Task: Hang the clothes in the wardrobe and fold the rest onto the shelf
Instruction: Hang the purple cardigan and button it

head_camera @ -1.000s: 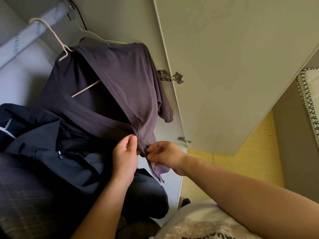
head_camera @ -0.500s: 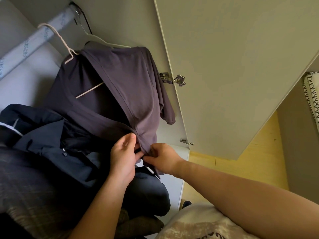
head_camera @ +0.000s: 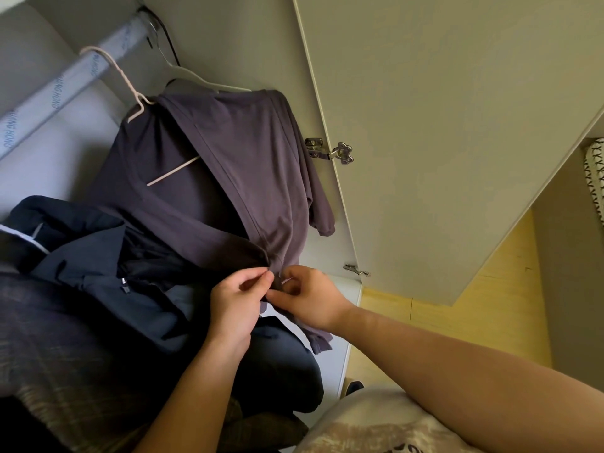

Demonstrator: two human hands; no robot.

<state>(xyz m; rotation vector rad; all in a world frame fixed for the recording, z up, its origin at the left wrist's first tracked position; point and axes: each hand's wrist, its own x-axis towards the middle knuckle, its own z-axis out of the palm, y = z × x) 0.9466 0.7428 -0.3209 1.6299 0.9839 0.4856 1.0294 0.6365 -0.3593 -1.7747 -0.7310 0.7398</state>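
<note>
Yellow floor (head_camera: 490, 322) shows at right, with black-and-white patterned fabric (head_camera: 595, 178) at the edge.

The pink hanger (head_camera: 172, 171) is largely hidden inside the purple shirt (head_camera: 248, 165). Its front, where pinched by the left hand (head_camera: 233, 308) and right hand (head_camera: 310, 299), is covered by fingers (head_camera: 295, 273).

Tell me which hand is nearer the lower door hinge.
Right. The right hand is close beside the lower door hinge; the left hand lies farther off, toward the navy jacket.
</note>
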